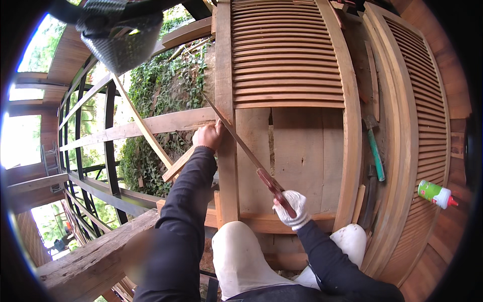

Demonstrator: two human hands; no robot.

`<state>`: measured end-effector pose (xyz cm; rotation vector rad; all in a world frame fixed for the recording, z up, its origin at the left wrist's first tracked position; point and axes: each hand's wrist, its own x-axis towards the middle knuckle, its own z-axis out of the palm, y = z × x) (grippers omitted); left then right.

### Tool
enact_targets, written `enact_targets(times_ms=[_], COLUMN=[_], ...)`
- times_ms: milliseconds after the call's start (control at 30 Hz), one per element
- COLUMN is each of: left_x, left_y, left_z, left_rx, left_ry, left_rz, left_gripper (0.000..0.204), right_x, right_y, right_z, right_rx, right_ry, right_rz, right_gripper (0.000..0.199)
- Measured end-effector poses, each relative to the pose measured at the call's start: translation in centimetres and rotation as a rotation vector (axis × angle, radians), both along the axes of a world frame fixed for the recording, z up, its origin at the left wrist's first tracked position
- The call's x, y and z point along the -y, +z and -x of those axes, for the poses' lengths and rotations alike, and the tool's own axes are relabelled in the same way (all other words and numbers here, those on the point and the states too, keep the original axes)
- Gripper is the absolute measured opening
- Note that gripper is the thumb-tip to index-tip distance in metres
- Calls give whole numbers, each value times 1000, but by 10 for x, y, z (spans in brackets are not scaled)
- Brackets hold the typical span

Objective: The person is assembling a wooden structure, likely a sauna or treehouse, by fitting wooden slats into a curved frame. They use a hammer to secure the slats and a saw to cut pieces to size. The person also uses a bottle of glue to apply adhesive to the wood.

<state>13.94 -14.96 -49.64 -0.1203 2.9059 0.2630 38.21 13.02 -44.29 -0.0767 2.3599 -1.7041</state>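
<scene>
My right hand (292, 210), in a white knitted glove, is closed around the dark reddish handle of a handsaw (246, 150). The saw's long, thin blade slants up and left across the left stile of a louvered wooden frame (228, 176). My bare left hand (208, 136) is closed at that stile, beside the blade, with its thumb up. From under it a light wooden strip (180, 163) sticks out to the lower left; the fingers around it are partly hidden. Where the blade meets the wood is hard to make out.
Slats (287, 60) fill the frame's upper part; boards (302, 161) lie below. To the right are a green-handled hammer (375, 151), a second louvered panel (422, 80) and a green-and-white bottle with a red cap (432, 194). A rough beam (95, 256) crosses at lower left.
</scene>
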Motion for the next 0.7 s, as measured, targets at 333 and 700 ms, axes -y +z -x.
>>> enact_targets(times_ms=[333,700], left_x=[5,-7], left_y=[1,-5], left_z=[3,7], left_rx=[27,19], left_ry=[-17,49], left_rz=[28,4], left_gripper=[61,68], right_x=[11,-2], right_y=[-12,-23], right_z=[11,13], right_rx=[-141,-266], right_ry=[-43,-40], right_rz=[-14,-138], right_gripper=[10,6])
